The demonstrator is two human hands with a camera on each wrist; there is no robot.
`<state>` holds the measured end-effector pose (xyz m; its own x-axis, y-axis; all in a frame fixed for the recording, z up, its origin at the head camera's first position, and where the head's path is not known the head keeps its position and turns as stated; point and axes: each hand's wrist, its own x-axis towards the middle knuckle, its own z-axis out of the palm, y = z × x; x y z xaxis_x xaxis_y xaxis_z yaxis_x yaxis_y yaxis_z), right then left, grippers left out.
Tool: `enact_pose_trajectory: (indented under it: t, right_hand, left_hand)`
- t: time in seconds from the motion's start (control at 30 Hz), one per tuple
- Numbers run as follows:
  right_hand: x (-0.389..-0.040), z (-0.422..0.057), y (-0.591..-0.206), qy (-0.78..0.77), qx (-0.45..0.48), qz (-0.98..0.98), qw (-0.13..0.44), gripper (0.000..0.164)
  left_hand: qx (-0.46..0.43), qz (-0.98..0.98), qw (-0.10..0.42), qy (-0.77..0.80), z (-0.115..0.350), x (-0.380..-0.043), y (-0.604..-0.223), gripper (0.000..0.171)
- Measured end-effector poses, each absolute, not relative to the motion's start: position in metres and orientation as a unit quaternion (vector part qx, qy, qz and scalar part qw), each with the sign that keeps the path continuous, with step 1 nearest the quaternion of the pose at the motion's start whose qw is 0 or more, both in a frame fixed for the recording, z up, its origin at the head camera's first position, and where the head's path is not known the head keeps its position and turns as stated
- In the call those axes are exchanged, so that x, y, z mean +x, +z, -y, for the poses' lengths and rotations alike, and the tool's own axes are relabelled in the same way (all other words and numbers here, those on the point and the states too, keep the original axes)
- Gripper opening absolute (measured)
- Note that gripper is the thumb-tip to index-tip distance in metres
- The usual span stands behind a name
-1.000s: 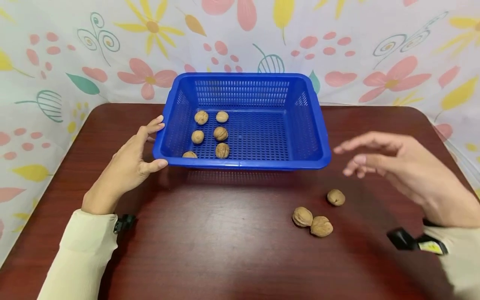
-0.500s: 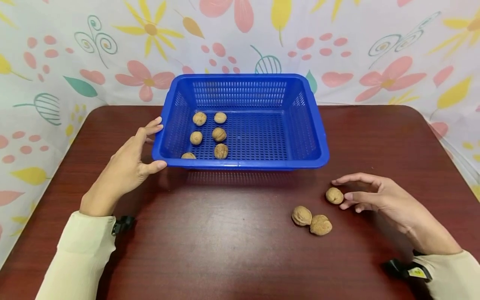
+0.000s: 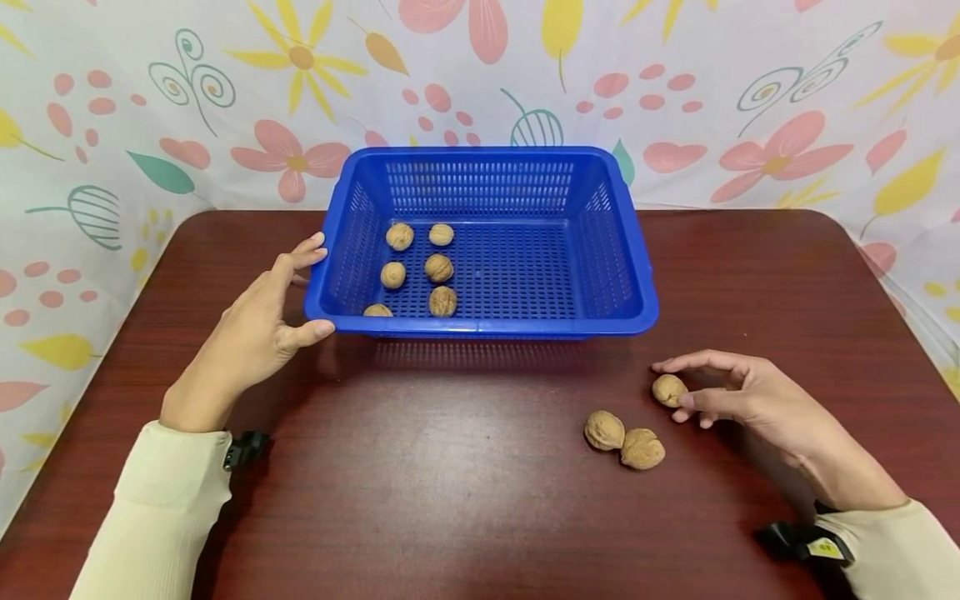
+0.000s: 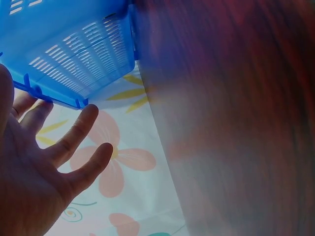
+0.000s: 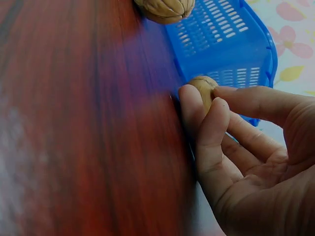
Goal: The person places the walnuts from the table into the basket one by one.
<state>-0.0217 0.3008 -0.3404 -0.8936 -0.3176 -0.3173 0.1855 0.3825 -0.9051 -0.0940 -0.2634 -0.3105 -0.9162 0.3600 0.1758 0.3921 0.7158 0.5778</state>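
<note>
My right hand [image 3: 757,417] pinches a brown walnut [image 3: 667,389] on the table, the thumb at its near side and the other fingertips around it; the same walnut [image 5: 204,86] shows between the fingertips in the right wrist view. Two more walnuts [image 3: 642,449] lie side by side just to the left. My left hand [image 3: 251,333] rests against the left front corner of a blue plastic basket [image 3: 480,326], thumb at the front rim and fingers spread along the left side. Several walnuts [image 3: 439,267] sit in the basket's left half, one partly hidden by the front rim.
The basket stands at the back of a dark red-brown wooden table [image 3: 450,467]. Behind it hangs a white cloth [image 3: 480,75] printed with flowers and leaves. A black strapped device sits on each wrist.
My right hand has come down and toward me from above the table's right side and closed its fingertips on the single walnut. My left hand stays at the basket's corner.
</note>
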Motion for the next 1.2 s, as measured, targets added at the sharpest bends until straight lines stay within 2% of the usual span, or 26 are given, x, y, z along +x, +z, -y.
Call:
enact_pose_trajectory:
  t: [0.47, 0.77, 1.0, 1.2]
  right_hand:
    - [-0.023, -0.297, -0.342, -0.59, -0.052, -0.774, 0.225, 0.034]
    - [-0.04, -0.315, -0.314, -0.688, -0.117, -0.687, 0.204, 0.043]
    - [-0.087, -0.31, -0.265, -0.751, -0.17, -0.594, 0.231, 0.048]
    - [-0.149, -0.263, -0.23, -0.736, -0.186, -0.582, 0.292, 0.045]
  left_hand:
    - [-0.179, 0.932, 0.008, -0.314, 0.261, -0.091, -0.307, 0.092]
    - [-0.176, 0.934, 0.002, -0.312, 0.259, -0.091, -0.305, 0.091]
    - [-0.175, 0.937, 0.002, -0.301, 0.257, -0.091, -0.301, 0.092]
    - [-0.165, 0.937, -0.005, -0.307, 0.259, -0.089, -0.3, 0.093]
